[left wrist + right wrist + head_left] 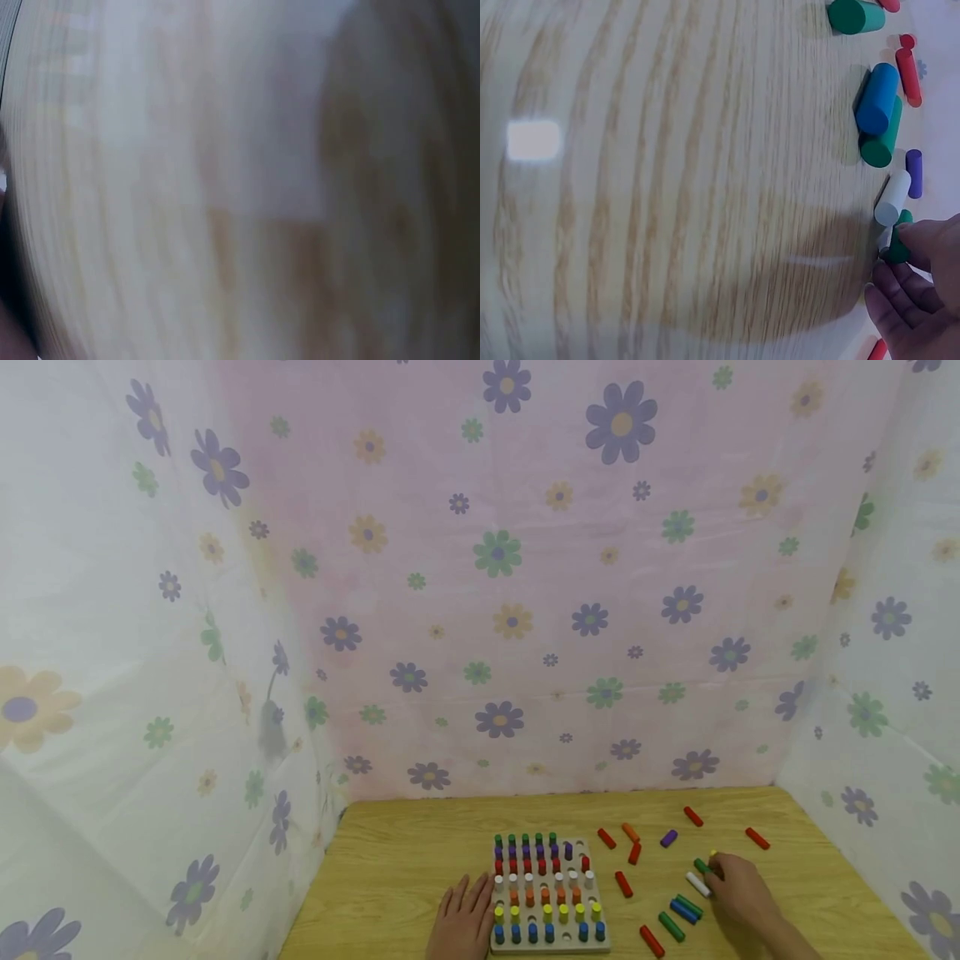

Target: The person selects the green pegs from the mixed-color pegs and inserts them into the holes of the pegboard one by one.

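My left hand (461, 920) lies with straight fingers along the left edge of a pale pegboard (551, 948). Rows of green, purple, red, white, orange, yellow and blue pegs stand upright in the board, with some holes bare between them. Over on the right, my right hand (738, 887) pinches a green peg (901, 238) between thumb and fingers, low at the table. A white peg (697, 884) lies just beside that peg. Part of a yellow peg (713, 854) shows past the fingertips. The left wrist view holds only blurred wood grain.
Loose pegs lie scattered right of the board. Among them are a blue peg (683, 911), a purple peg (669, 838), an orange peg (631, 832) and several red and green ones. Flowered cloth (555, 693) hangs behind the wooden table (390, 852) and along both sides.
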Tool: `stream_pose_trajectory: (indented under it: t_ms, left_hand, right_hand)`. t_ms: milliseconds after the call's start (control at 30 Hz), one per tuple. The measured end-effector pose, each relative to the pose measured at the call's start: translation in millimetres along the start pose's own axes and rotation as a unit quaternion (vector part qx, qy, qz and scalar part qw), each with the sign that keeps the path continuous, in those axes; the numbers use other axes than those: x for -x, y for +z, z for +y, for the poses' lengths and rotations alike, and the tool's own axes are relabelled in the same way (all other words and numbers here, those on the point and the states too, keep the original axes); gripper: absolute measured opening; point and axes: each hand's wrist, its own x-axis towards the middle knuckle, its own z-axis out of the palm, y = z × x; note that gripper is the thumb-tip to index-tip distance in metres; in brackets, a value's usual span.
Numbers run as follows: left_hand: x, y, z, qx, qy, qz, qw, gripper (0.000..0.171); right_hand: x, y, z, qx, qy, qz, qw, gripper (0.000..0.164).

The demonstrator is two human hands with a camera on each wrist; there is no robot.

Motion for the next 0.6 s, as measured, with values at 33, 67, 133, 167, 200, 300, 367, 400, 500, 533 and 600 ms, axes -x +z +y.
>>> stream_pose_trajectory:
  t_ms: [33, 67, 133, 167, 200, 300, 367, 400, 500, 533, 600]
  left_hand:
    - [0.0, -0.7, 0.4, 0.001, 0.000, -0.001, 1.0000, 0.058]
    - [0.2, -1.1, 0.8, 0.001, 0.000, -0.003, 1.0000, 0.058]
    - [0.1, -1.2, 1.0, 0.001, 0.000, -0.002, 1.0000, 0.058]
    - [-0.2, -0.6, 0.9, 0.002, -0.001, -0.002, 1.0000, 0.058]
    - [-0.3, -0.1, 0.6, 0.002, 0.000, -0.001, 1.0000, 0.058]
    - [-0.8, 2.5, -0.9, 0.001, 0.004, 0.003, 1.0000, 0.059]
    - [-1.6, 4.8, -2.0, -0.001, 0.004, 0.003, 1.0000, 0.059]
    - [-2.0, 5.6, -2.4, -0.003, 0.003, 0.002, 1.0000, 0.059]
    - [-3.0, 6.3, -2.8, -0.001, 0.000, -0.002, 1.0000, 0.061]
    - [-3.6, 6.8, -2.9, 0.000, -0.001, -0.003, 1.0000, 0.061]
    - [-4.0, 6.4, -2.4, 0.003, -0.003, -0.006, 1.0000, 0.063]
  right_hand:
    - [0, 0, 0, -0.003, 0.000, 0.001, 1.000, 0.011]
    - [0, 0, 1, -0.006, 0.000, 0.001, 1.000, 0.012]
    - [1, -1, 0, -0.010, -0.002, 0.005, 1.000, 0.013]
    - [2, -2, 0, -0.011, -0.003, 0.007, 1.000, 0.013]
    - [3, -3, -1, -0.012, -0.007, 0.009, 1.000, 0.013]
    - [4, -7, -5, -0.017, -0.015, 0.018, 1.000, 0.014]
    - [4, -9, -9, -0.022, -0.022, 0.026, 0.999, 0.013]
    - [4, -10, -11, -0.025, -0.028, 0.030, 0.999, 0.013]
    - [3, -11, -20, -0.034, -0.041, 0.044, 0.998, 0.011]
    - [3, -11, -23, -0.039, -0.047, 0.047, 0.997, 0.011]
    - [5, -11, -30, -0.053, -0.051, 0.051, 0.996, 0.013]
